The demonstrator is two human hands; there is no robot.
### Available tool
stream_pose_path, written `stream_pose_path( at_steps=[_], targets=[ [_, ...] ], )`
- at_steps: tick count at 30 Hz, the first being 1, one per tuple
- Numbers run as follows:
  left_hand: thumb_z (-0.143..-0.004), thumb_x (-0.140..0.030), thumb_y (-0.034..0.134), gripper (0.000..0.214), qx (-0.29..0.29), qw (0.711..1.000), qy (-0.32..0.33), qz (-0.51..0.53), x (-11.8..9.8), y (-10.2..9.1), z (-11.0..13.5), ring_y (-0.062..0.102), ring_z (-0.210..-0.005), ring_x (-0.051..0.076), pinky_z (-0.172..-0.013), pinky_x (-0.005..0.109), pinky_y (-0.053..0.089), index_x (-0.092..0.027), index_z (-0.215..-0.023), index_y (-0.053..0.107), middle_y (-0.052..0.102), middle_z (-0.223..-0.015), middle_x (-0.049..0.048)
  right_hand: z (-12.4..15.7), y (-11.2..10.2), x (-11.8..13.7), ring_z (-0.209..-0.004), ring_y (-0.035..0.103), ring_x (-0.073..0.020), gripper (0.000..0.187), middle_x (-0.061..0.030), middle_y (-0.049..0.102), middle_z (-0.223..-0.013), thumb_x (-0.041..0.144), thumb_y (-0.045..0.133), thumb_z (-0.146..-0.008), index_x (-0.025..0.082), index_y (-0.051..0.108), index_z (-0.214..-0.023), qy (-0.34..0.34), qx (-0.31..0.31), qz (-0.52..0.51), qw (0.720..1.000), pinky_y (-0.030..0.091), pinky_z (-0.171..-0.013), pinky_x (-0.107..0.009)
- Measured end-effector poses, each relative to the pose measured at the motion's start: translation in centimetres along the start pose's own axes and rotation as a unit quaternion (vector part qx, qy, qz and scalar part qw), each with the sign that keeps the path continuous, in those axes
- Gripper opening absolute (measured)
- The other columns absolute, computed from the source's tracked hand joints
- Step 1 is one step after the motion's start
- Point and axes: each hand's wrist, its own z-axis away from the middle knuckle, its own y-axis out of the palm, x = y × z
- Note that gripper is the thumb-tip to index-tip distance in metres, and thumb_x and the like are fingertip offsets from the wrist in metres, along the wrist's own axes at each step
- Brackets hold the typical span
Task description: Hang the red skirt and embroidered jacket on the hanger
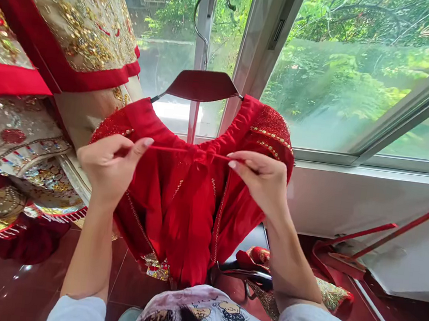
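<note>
A red garment (195, 220) with beaded shoulders and gold trim hangs from a hanger (202, 85) in front of me. A thin red drawstring (172, 149) runs taut across its gathered neckline. My left hand (110, 161) is closed, with the string's left part pinched at the thumb. On the other side, my right hand (261, 176) pinches the string's right part between thumb and finger. Between the two hands the string meets a small knot or bow at the middle of the neckline. Both hands are level, just in front of the garment's shoulders.
Beaded cream-and-red garments (94, 26) hang close on the left. Behind the hanger is a sliding window (349, 83) above a white wall. A chair (243, 273) with embroidered cloth stands below right. A red dustpan (342, 265) and a pole lie by the wall on the red tiles.
</note>
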Motion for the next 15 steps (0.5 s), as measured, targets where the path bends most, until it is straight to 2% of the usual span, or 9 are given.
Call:
stream_pose_path(
  at_steps=[3, 5, 7, 9, 11, 13, 15],
  targets=[
    [-0.078, -0.035, 0.072, 0.033, -0.048, 0.998, -0.039, -0.028, 1.7, 0.3, -1.2, 0.032, -0.047, 0.007, -0.050, 0.025, 0.027, -0.019, -0.054, 0.055, 0.039, -0.047, -0.0060, -1.7, 0.0, -1.6, -0.072, 0.067, -0.0157, 0.012, -0.0035, 0.074, -0.081, 0.025, 0.066, -0.078, 0.019, 0.075, -0.081, -0.029, -0.021, -0.004, 0.999, 0.052, -0.066, -0.026],
    [-0.080, -0.040, 0.068, 0.031, -0.002, 0.997, -0.079, -0.009, 2.5, 0.5, -1.5, 0.035, -0.048, 0.008, -0.050, 0.024, 0.029, -0.019, -0.058, 0.060, 0.043, -0.048, -0.0050, -2.2, 0.5, -2.1, -0.069, 0.066, -0.0153, 0.013, -0.0040, 0.073, -0.079, 0.023, 0.063, -0.080, 0.018, 0.074, -0.080, -0.048, -0.009, 0.011, 0.999, 0.051, -0.065, -0.027],
    [-0.080, -0.045, 0.065, 0.029, 0.130, 0.985, -0.108, 0.043, 3.1, 0.2, -1.9, 0.047, -0.052, 0.010, -0.051, 0.023, 0.035, -0.020, -0.066, 0.068, 0.055, -0.053, -0.0025, -2.4, 0.7, -2.0, -0.068, 0.064, -0.0148, 0.013, -0.0046, 0.072, -0.076, 0.020, 0.060, -0.080, 0.016, 0.072, -0.076, -0.067, 0.034, 0.027, 0.997, 0.050, -0.064, -0.026],
    [-0.077, -0.047, 0.066, 0.028, 0.289, 0.946, -0.125, 0.082, 3.2, -0.3, -2.5, 0.059, -0.062, 0.014, -0.057, 0.022, 0.043, -0.020, -0.073, 0.073, 0.068, -0.066, 0.0012, -2.5, 0.5, -1.5, -0.067, 0.062, -0.0144, 0.013, -0.0049, 0.069, -0.074, 0.016, 0.059, -0.078, 0.015, 0.070, -0.071, -0.073, 0.086, 0.035, 0.993, 0.048, -0.062, -0.025],
    [-0.075, -0.047, 0.067, 0.028, 0.405, 0.901, -0.128, 0.084, 2.8, -0.8, -3.3, 0.065, -0.074, 0.019, -0.066, 0.023, 0.049, -0.021, -0.077, 0.075, 0.073, -0.079, 0.0035, -2.7, 0.1, -0.9, -0.067, 0.061, -0.0140, 0.013, -0.0052, 0.068, -0.074, 0.013, 0.058, -0.077, 0.015, 0.069, -0.069, -0.063, 0.127, 0.044, 0.989, 0.045, -0.059, -0.025],
    [-0.075, -0.046, 0.067, 0.026, 0.476, 0.869, -0.119, 0.066, 2.0, -1.1, -4.2, 0.067, -0.077, 0.020, -0.070, 0.023, 0.050, -0.022, -0.078, 0.076, 0.074, -0.083, 0.0032, -2.9, -0.2, -0.2, -0.069, 0.060, -0.0140, 0.014, -0.0057, 0.068, -0.077, 0.010, 0.057, -0.075, 0.015, 0.067, -0.066, -0.052, 0.155, 0.055, 0.985, 0.044, -0.061, -0.025],
    [-0.076, -0.042, 0.065, 0.023, 0.512, 0.850, -0.120, 0.045, 0.9, -1.0, -4.7, 0.067, -0.075, 0.019, -0.068, 0.023, 0.051, -0.021, -0.076, 0.075, 0.074, -0.081, 0.0024, -3.2, -0.3, 0.5, -0.068, 0.059, -0.0132, 0.015, -0.0052, 0.067, -0.078, 0.006, 0.054, -0.072, 0.014, 0.063, -0.062, -0.037, 0.177, 0.062, 0.982, 0.042, -0.061, -0.025]
  ],
)
